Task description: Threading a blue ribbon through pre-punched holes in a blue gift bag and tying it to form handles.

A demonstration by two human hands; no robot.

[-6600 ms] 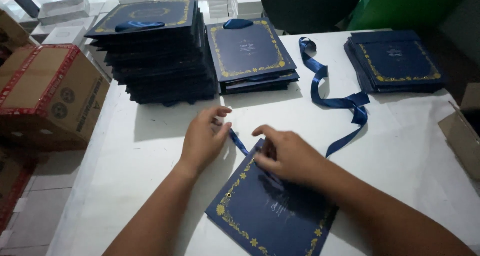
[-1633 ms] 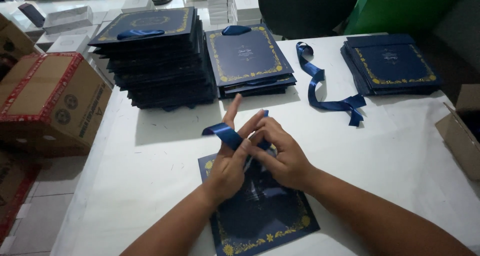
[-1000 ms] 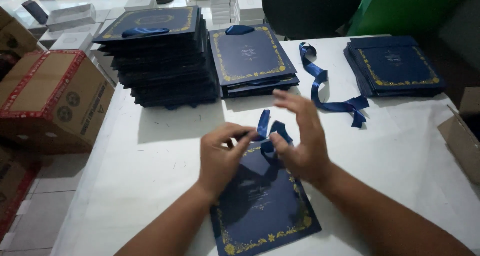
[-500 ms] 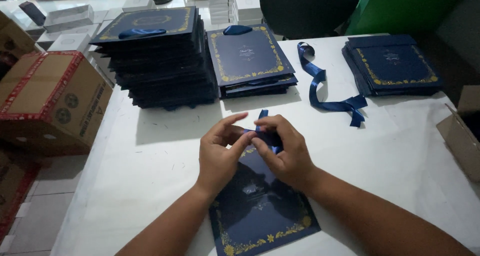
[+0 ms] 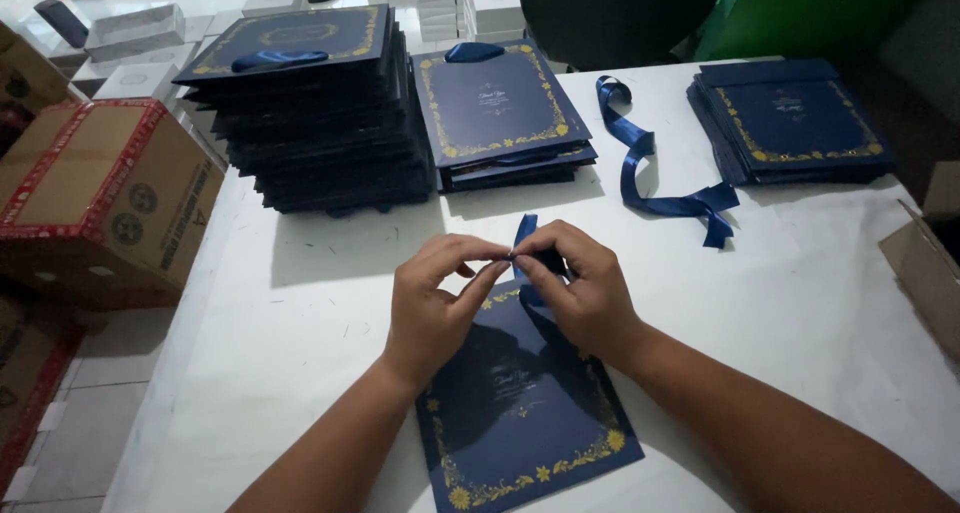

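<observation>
A flat navy paper bag (image 5: 520, 403) with a gold floral border lies on the white table (image 5: 300, 303) in front of me. At its top edge a short blue ribbon (image 5: 524, 235) sticks up between my fingers. My left hand (image 5: 435, 298) pinches the ribbon from the left. My right hand (image 5: 580, 288) pinches it from the right, with fingertips meeting the left hand's over the bag's top edge.
A tall stack of navy bags (image 5: 310, 113) stands at the back left, a lower stack (image 5: 500, 113) beside it, another (image 5: 790, 118) at the back right. Loose blue ribbon (image 5: 650, 178) lies between them. A cardboard box (image 5: 100, 203) sits left of the table, another box's edge (image 5: 925, 263) at right.
Over the frames my hands lifted the ribbon, looped it above the bag, then lowered it. Now both hands pinch it close together at the bag's top edge.
</observation>
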